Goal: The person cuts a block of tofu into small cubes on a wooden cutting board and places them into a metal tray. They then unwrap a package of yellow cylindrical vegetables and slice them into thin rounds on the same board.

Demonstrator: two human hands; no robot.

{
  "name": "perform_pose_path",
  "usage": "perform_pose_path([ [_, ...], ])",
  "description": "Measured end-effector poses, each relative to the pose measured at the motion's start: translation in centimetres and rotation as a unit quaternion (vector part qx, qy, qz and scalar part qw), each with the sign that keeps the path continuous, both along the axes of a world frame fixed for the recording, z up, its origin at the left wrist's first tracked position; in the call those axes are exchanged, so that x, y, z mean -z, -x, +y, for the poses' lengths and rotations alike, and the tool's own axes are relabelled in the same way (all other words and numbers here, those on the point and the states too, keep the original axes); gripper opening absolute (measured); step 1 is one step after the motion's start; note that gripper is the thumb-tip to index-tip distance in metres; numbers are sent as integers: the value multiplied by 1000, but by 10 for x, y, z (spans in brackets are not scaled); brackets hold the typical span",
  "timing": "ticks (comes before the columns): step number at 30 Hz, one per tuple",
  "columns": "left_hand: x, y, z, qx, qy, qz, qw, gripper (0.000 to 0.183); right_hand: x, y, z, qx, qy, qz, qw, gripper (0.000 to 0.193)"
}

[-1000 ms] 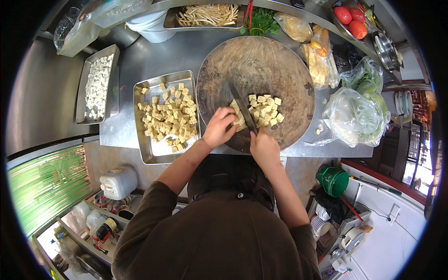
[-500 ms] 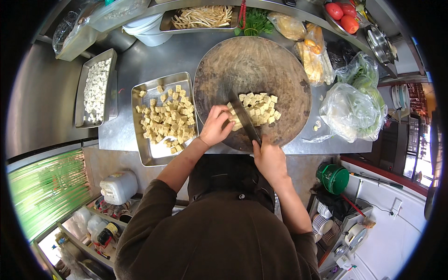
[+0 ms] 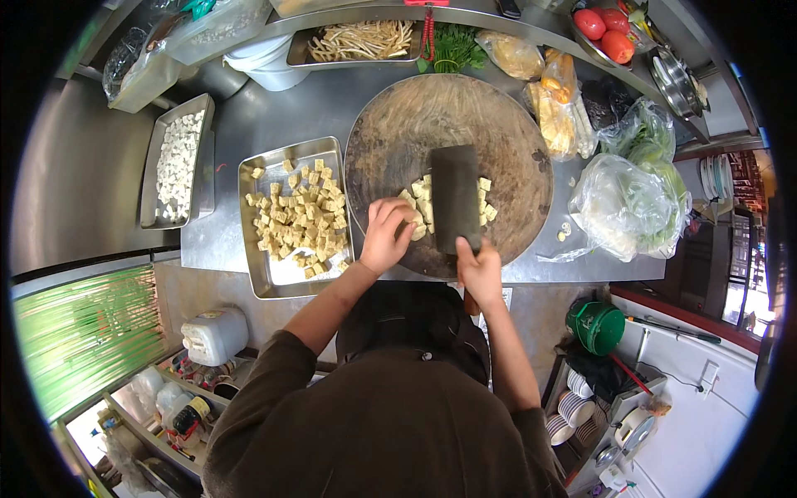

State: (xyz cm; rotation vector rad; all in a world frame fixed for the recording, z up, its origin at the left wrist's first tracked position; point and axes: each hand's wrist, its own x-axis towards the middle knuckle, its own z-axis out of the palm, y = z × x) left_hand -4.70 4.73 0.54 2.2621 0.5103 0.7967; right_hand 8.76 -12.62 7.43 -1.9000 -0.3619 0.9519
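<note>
On the round wooden chopping block lies a pile of pale yellow cubes that look like tofu. My left hand is at the pile's left side, its fingers curled and closed against the pale pieces. My right hand grips the handle of a cleaver. The cleaver's broad blade lies tilted nearly flat over the middle of the pile and hides part of it. Left of the block, a metal tray holds many browned cubes of similar size.
Farther left stands a tray of small white cubes. Behind the block are a tray of pale strips, green herbs and bagged food. Clear plastic bags sit on the right. A shelf edge crosses the far side.
The cleaver has turned from edge-down and slanting to broad side up, over the pile's middle. My right hand has moved slightly lower; my left hand stays by the pieces.
</note>
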Motion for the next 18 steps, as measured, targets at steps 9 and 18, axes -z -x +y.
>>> perform_pose_path([
  [9,-10,-81,-39,-98,-39,128,986,72,26,-23,-99,230,-120,151,954,24],
  [18,-28,-134,-28,9,-88,331,939,83,44,-21,-79,201,-105,216,950,24],
])
